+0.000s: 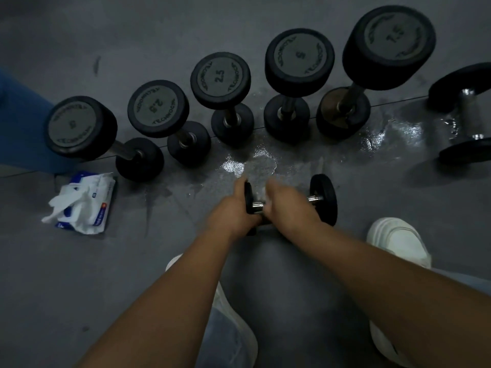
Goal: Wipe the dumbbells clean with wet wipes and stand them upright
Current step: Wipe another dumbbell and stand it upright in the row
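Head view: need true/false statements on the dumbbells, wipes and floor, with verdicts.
1. Five upright dumbbells form a row. True.
2. The small dumbbell stands upright. False: it lies on its side, with the left hand gripping one end and the right hand over the grip.
3. The wipes pack lies on the floor, left of the hands. True.
4. The far-right dumbbell stands upright. False: it lies on its side.
5. The floor is dry all over. False: a wet patch gleams ahead of the hands.
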A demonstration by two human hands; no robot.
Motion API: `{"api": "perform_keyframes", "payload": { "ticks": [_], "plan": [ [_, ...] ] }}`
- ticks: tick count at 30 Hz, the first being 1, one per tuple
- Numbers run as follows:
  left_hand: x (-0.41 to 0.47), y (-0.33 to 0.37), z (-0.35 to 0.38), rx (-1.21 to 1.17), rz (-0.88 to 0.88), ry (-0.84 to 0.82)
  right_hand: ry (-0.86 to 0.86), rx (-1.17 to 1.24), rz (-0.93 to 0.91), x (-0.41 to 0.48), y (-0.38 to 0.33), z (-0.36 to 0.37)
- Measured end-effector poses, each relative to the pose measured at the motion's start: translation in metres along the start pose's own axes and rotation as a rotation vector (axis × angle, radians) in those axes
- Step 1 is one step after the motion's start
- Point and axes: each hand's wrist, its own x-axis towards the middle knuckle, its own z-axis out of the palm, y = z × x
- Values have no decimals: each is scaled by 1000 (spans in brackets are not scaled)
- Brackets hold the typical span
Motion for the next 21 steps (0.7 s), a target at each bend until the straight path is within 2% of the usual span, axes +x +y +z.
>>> {"api": "perform_keyframes", "payload": {
  "ticks": [2,6,10,12,14,17,19,21],
  "plan": [
    [3,-1,0,-11,-3,50,58,66,33,6,4,1],
    [0,-2,5,16,28,106,-16,29,-77,-6,7,7],
    [6,-4,1,55,35,-36,161,177,35,2,18,2],
    [6,-1,-4,82,36,-95,59,108,-41,-5,17,6],
    [5,1,-4,79,26,-75,0,77,-136,-11,14,8],
    [8,1,-5,75,9,-58,139,193,-22,0,15,2],
    [8,1,-5,59,13,-62,7,115,-34,-2,10,4],
    [6,1,-5,26,16,-55,-90,141,-50,-9,4,4]
  ]
}}
